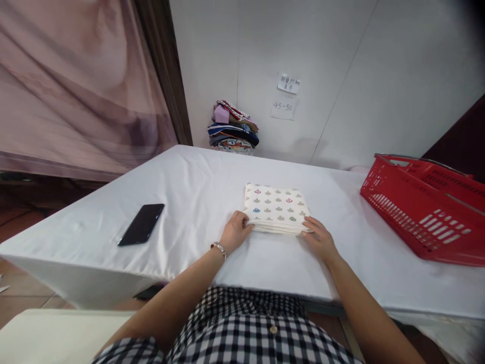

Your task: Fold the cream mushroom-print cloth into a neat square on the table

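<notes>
the light is soft and even, bright on the white tabletop [197, 182] and the wall [322, 60], with only faint shadows beside the red basket [420, 207]. no hard glare. the wide lens bends straight lines near the edges, and the corners darken, most at upper right. the focus is fairly sharp mid-frame.
</notes>
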Available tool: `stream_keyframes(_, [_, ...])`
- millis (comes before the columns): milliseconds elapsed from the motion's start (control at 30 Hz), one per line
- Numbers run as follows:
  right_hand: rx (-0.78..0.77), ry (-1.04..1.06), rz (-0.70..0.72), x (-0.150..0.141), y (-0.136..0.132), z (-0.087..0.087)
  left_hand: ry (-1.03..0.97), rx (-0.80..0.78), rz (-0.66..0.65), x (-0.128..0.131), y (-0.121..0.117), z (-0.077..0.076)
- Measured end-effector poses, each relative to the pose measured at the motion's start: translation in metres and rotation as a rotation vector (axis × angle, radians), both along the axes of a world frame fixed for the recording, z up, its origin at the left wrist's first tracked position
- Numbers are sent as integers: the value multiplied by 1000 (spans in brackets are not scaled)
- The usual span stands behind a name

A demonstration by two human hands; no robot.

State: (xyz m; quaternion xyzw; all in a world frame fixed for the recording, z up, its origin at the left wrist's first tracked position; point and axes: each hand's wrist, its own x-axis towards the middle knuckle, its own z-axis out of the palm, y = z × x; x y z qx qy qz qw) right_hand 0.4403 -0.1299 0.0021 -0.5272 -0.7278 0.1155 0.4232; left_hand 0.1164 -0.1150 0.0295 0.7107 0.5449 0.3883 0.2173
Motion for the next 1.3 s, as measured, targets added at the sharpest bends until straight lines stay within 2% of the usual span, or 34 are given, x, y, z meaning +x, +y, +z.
stream_keyframes(200, [-70, 32, 24, 5, -2, 2, -113, 6, -42, -4, 1, -4])
stream_keyframes(400, [-59, 37, 0, 1, -3, 4, 37, -34, 32, 1, -3, 4])
stream_keyframes(533, [-37, 29, -12, -3, -4, 6, 52, -65, 82, 6, 0, 6])
stream_keyframes(700, [-24, 19, -25, -4, -3, 5, 23, -72, 76, 7, 4, 4])
stream_keyframes(900, [-25, -17, -16, -1, 0, 1, 140, 50, 86, 5, 3, 6])
stream_keyframes(1100, [-11, -50, 5, -1, 1, 0, 266, -32, 121, 4, 1, 8])
stream_keyframes(1300, [-34, -38, 31, 2, 1, -1, 327, 5, 95, 3, -2, 7])
